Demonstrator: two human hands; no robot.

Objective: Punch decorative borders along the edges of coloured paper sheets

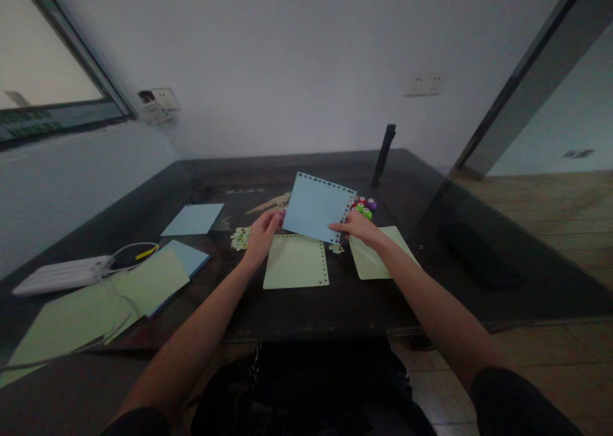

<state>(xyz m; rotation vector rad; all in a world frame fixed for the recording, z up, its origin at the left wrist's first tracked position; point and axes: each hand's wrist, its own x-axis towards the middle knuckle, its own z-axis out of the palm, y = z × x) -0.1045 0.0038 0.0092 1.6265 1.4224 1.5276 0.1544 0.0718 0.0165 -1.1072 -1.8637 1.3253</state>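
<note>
A dark table [479, 232] stands against a pale wall [287, 53] in dim light. A window [38, 59] lies to the table's left, wooden floor [550, 200] to its right. Two sockets [424, 83] sit on the wall above the table.

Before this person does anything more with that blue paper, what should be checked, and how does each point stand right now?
1. Left hand grips the blue sheet at its left edge: ok.
2. Right hand pinches the sheet's lower right corner: ok.
3. Sheet lifted off the table, tilted, uncreased: ok.
4. Punched holes run along the sheet's top and right edges: ok; the other edges, cannot tell.
5. Coloured punches sit right behind the sheet, within reach: ok.
6. Green punched sheet lies flat under the hands, with paper scraps beside it: not ok if a tidy spot is wanted.
</note>
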